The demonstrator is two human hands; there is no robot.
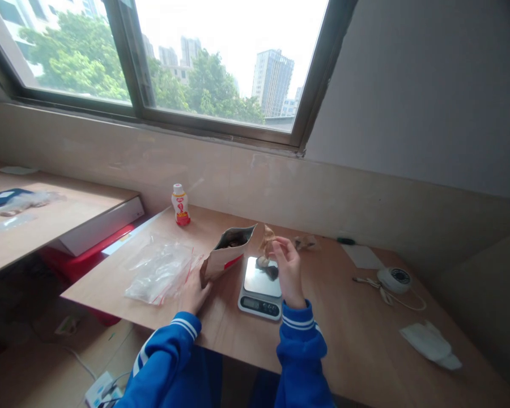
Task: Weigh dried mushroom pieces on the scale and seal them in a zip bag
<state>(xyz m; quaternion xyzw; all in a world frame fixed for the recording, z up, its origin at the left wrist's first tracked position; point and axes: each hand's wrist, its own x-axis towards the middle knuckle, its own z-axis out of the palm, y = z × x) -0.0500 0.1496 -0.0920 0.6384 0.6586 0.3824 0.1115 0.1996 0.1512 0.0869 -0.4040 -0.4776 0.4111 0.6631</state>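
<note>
The right grip (289,273) pinches a thin, crinkled tan piece (268,240), ragged in outline and papery-looking, above a white scale (255,284); I cannot tell whether it touches the small dark piece (271,272) lying on the silver plate. The left grip (198,292) holds a tilted beige pouch (216,264), red-patched, its mouth gaping over dark brown contents, on the wooden surface (344,323).

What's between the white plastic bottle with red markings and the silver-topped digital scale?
In the head view, an open tan paper-like pouch with a red patch is between the bottle and the scale, the left hand holding its lower end.
</note>
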